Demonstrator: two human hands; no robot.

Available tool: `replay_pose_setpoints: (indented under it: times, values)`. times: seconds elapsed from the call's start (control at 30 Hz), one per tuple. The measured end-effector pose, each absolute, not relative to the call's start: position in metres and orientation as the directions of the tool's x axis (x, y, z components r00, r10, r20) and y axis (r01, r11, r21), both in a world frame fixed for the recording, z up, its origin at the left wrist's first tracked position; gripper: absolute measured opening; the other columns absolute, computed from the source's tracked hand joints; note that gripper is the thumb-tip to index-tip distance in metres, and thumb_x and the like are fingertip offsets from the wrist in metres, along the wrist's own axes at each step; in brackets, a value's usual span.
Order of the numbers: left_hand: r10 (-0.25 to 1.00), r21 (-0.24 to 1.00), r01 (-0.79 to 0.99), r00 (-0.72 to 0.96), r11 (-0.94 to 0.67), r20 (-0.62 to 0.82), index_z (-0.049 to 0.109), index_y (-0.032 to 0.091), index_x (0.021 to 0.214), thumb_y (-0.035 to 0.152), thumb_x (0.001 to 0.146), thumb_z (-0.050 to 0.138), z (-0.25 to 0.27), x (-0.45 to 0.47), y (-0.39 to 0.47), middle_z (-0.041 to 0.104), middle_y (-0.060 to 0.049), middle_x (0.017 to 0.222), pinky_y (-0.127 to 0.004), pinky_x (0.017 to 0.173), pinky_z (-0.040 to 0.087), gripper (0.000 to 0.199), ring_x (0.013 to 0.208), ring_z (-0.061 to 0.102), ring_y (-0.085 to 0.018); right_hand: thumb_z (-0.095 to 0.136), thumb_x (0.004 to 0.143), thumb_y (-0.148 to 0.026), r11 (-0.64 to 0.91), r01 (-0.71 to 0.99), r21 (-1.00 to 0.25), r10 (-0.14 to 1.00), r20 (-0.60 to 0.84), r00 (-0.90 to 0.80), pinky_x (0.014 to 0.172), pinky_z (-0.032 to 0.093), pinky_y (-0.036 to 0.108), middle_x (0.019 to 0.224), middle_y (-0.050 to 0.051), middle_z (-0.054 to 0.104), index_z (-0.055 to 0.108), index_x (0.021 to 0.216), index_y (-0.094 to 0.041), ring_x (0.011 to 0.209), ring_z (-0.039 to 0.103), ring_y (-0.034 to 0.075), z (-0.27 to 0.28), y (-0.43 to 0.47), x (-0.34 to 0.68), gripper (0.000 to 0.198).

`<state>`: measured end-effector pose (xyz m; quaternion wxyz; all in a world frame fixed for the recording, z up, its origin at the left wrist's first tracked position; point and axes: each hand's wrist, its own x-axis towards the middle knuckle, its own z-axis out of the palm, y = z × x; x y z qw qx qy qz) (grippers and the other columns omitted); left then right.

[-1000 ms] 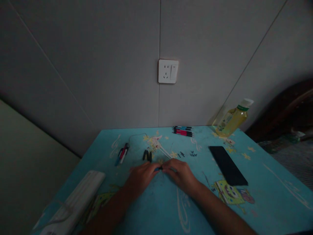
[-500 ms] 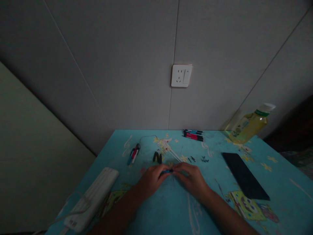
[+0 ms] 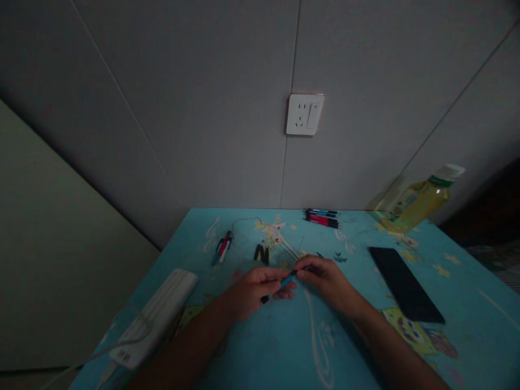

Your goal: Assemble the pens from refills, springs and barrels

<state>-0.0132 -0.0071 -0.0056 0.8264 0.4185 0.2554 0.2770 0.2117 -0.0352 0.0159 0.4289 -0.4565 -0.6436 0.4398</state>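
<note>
A blue pen (image 3: 287,280) with black ends slants between my two hands, just above the table. My left hand (image 3: 255,291) is closed around its barrel, thumb on top, with the black lower end showing below the thumb. Fingers of my right hand (image 3: 320,273) pinch the black upper end. Beyond my left hand lie several short black pieces (image 3: 262,253). Small dark parts (image 3: 340,258) are scattered past my right hand. A row of blue and red pens (image 3: 322,218) lies near the wall, and loose pen parts in blue, red and white (image 3: 222,248) lie at the left.
A white power strip (image 3: 156,319) with a cable lies at the table's left edge. On the right are a flat black rectangular object (image 3: 406,284) and a bottle of yellow liquid (image 3: 418,203) by the wall. The blue patterned tablecloth (image 3: 280,346) covers the table.
The pen, held nearly level before, is now tilted, its right end higher. My left hand has turned so more of the barrel shows. The view has shifted slightly.
</note>
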Motion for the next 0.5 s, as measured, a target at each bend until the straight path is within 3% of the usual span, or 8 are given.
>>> replay_pose_setpoints:
  times: [0.23,0.4,0.5]
  values:
    - [0.567,0.833,-0.24,0.817,0.498,-0.104,0.066,0.012,0.114,0.028,0.086,0.067,-0.002,-0.013,-0.013,0.071,-0.016,0.107,-0.026,0.071,0.052,0.032,0.076,0.071,-0.016,0.077,0.077,-0.027,0.021,-0.134,-0.991,0.958,0.058,-0.282,0.068,0.049,0.027,0.083,0.001,0.071,0.061,0.095,-0.021,0.071,0.065,0.014,0.02,-0.036,0.216,0.025]
    - [0.663,0.921,-0.207,0.745,0.329,-0.069,0.064,0.016,0.12,0.028,0.091,0.06,-0.004,-0.01,-0.01,0.07,-0.013,0.112,-0.025,0.07,0.053,0.033,0.075,0.07,-0.014,0.078,0.077,-0.029,0.09,0.031,-0.996,0.968,0.08,-0.237,0.072,0.049,0.027,0.082,0.002,0.072,0.066,0.082,-0.017,0.075,0.065,0.015,0.022,-0.036,0.223,0.017]
    - [0.694,0.996,-0.043,0.72,0.074,-0.021,0.064,0.016,0.122,0.028,0.092,0.056,-0.008,-0.009,-0.01,0.074,-0.009,0.093,-0.029,0.072,0.054,0.033,0.073,0.069,-0.016,0.076,0.078,-0.032,0.138,0.196,-0.971,0.966,0.088,-0.244,0.072,0.048,0.027,0.081,0.003,0.072,0.07,0.083,-0.017,0.075,0.064,0.016,0.018,-0.035,0.224,0.017]
